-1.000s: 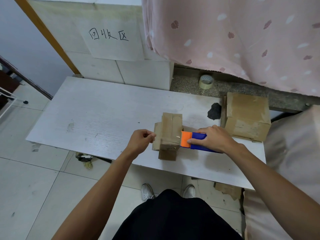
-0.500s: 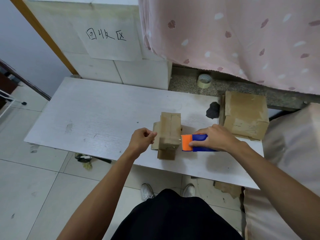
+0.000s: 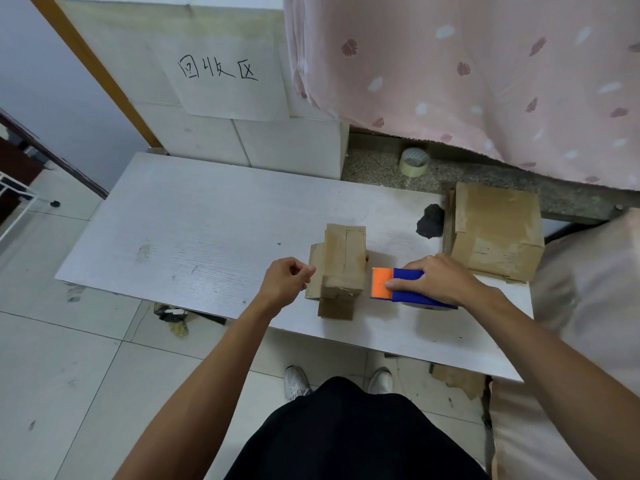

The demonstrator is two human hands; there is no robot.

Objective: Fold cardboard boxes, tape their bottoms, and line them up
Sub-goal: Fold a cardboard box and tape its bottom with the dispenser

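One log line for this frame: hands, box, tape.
phase: taping small box | right hand: grips tape dispenser, right of box | left hand: curled at box's left flap, hold unclear | larger box: far right

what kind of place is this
Likely a makeshift packing corner in a home or small shop: a white board serves as table over a tiled floor, a pink curtain hangs behind, and a cardboard box sits beside a tape dispenser.

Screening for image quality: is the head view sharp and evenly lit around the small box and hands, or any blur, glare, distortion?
Head view: small box, left hand, right hand and dispenser sharp, no blur; light soft and even, faint shadow by the box, no glare; mild wide-angle stretch toward the frame edges.
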